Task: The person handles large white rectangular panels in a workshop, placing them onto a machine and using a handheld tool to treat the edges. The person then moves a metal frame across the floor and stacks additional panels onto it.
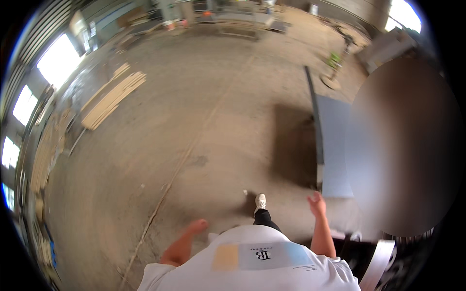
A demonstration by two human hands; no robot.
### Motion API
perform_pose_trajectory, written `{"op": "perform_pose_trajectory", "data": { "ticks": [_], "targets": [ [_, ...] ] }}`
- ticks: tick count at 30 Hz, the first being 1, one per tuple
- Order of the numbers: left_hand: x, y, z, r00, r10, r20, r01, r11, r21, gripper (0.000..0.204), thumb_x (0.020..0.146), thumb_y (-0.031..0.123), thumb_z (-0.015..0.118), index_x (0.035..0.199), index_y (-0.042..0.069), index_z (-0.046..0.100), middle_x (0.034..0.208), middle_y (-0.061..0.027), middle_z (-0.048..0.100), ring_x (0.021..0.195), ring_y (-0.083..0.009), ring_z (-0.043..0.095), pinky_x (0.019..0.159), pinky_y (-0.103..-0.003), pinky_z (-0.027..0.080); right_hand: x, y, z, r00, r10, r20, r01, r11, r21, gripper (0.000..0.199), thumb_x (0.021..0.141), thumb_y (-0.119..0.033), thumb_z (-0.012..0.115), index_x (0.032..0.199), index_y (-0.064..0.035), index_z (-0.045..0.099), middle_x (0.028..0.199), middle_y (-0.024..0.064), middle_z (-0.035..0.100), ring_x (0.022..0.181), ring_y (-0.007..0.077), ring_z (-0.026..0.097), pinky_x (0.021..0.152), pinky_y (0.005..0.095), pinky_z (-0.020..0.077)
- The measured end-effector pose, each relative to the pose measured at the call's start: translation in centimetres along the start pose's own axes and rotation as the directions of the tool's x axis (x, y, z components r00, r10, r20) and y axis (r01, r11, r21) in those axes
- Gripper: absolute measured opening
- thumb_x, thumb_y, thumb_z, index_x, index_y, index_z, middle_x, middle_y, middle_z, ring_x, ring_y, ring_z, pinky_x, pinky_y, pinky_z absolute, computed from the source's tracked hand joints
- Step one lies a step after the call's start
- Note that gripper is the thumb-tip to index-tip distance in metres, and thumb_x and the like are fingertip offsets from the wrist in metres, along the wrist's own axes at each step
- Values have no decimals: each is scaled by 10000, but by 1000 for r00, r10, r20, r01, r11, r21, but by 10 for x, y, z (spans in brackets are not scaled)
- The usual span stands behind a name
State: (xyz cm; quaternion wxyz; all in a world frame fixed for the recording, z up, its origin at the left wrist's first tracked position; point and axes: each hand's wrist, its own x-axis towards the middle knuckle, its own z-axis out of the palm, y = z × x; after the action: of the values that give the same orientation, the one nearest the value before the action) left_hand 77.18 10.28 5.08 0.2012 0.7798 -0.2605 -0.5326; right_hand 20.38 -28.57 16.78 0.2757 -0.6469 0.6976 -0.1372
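Observation:
My left hand (198, 225) hangs low in front of my white shirt, over the bare concrete floor. Its fingers look curled but are smeared, and no object shows in it. Near the close left corner of a grey flat-topped table (335, 145), my right hand (317, 204) is raised with the thumb apart from the fingers. Nothing is visible in that hand, and I cannot tell whether it touches the table's corner. One foot in a white shoe (260, 200) is out ahead of my body on the floor.
Long wooden boards (114, 101) lie on the floor at the left. A stand with a round base (330, 81) is beyond the table. At the far end is a workbench (238, 22). Dark machinery (354, 254) sits close at my right. A large blurred patch hides the right side.

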Motion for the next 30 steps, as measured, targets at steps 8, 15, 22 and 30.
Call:
{"op": "perform_pose_trajectory", "data": {
  "ticks": [8,15,22,30],
  "targets": [
    [-66,-65,17,986,150,69,-154,683,714,161,947,225,655,1058,130,721,1173,-78,680,1143,-253,660,888,-474,540,269,-92,-20,979,143,-148,-160,981,-107,1035,838,-629,804,1528,81,501,1556,277,556,1473,402,511,1220,451,408],
    [-127,-31,99,869,-451,-203,262,768,-584,279,979,254,641,1166,58,709,1145,-121,715,1130,-267,693,900,-442,549,328,-101,17,948,300,107,-287,950,-121,843,748,-398,889,1388,86,630,1374,270,696,1330,387,650,1113,451,510],
    [-110,30,130,912,-323,-252,148,833,-532,363,1017,329,654,1221,41,740,1135,-142,767,1099,-242,726,926,-395,549,327,-99,42,919,381,104,-339,896,-288,749,777,-260,816,1382,113,581,1400,283,668,1345,399,636,1117,436,514],
    [-120,-10,117,864,-343,-368,96,830,-549,415,1044,361,651,1250,18,762,1125,-165,803,1078,-237,751,947,-371,552,252,-140,105,907,396,146,-336,886,-321,786,838,-246,769,1458,102,434,1455,273,616,1373,417,605,1139,437,510]
  ]
}}
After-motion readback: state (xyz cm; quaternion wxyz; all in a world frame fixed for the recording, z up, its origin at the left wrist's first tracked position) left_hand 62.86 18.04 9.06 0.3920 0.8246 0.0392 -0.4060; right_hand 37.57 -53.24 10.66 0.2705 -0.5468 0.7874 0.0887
